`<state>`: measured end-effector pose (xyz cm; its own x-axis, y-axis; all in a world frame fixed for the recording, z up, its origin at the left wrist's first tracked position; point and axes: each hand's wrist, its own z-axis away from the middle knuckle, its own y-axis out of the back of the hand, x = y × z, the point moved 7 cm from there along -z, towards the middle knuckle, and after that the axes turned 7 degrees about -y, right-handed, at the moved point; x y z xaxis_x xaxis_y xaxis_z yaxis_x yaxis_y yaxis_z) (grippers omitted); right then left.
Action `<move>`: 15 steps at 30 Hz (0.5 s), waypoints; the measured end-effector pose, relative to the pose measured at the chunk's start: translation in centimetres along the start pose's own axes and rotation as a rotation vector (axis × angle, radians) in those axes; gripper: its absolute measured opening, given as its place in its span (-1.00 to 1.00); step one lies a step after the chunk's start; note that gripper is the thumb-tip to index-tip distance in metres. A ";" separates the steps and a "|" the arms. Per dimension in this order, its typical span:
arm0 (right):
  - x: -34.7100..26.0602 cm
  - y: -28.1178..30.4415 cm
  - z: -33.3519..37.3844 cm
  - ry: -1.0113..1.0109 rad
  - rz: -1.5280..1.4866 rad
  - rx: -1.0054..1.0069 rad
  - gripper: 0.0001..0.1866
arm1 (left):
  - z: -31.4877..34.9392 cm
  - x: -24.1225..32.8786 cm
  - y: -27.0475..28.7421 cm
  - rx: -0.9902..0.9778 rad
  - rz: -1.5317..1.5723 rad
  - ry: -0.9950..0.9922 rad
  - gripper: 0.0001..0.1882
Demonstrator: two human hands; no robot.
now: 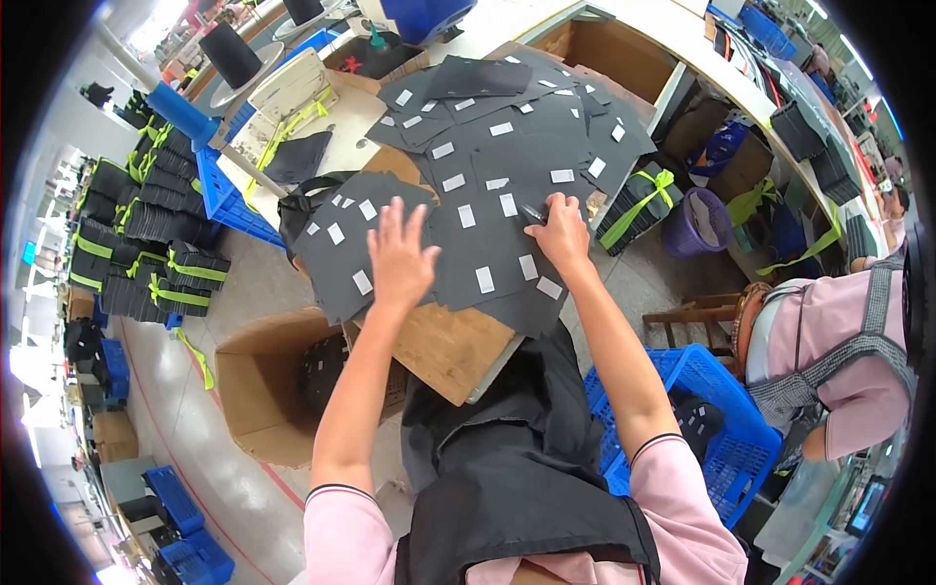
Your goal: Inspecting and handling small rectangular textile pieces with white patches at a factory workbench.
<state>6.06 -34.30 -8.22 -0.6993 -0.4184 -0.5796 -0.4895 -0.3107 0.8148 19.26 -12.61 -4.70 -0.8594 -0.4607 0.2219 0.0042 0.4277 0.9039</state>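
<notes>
Dark grey fabric pieces (487,156) with small white labels lie overlapped across a wooden board and table in front of me. My left hand (402,258) rests over the pieces on the left, its fingers spread and nothing in it. On the right side of the spread, my right hand (563,234) is closed around a small dark, shiny tool (531,213). Its tip points left over the pieces, close to a white label; most of it is hidden by the fingers, so its kind is unclear.
An open cardboard box (263,380) stands at the lower left, a blue crate (721,458) at the lower right. Bundles tied with yellow-green strips (185,263) are stacked on the left floor. A purple bin (694,229) and a co-worker in pink (829,331) are on the right.
</notes>
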 end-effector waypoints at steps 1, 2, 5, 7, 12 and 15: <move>0.0 -0.2 -0.2 -0.011 0.012 -0.005 -0.44 | 0.4 1.1 -0.5 -0.051 0.005 0.031 -0.31; 0.1 -0.4 -0.4 -0.039 0.032 -0.018 -0.44 | 0.8 3.0 -1.1 -0.131 -0.005 -0.062 -0.27; -0.1 -0.6 -1.4 -0.033 0.011 -0.047 -0.47 | 2.0 6.4 -1.8 -0.203 0.013 -0.157 -0.19; 0.4 -0.6 -2.0 -0.120 -0.110 -0.107 -0.53 | 2.6 7.2 -2.2 -0.210 0.078 -0.164 -0.10; -1.6 2.7 -1.8 0.008 -0.408 -0.078 -0.65 | 2.5 6.5 -2.7 -0.144 0.125 -0.059 -0.02; -4.7 6.7 0.3 0.241 -0.456 0.045 -0.76 | 1.8 5.7 -2.5 -0.126 0.248 0.082 0.01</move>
<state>5.89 -34.15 0.00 -0.2726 -0.4351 -0.8581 -0.7421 -0.4726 0.4753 13.47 -14.91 -6.31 -0.7801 -0.4175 0.4659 0.2768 0.4374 0.8556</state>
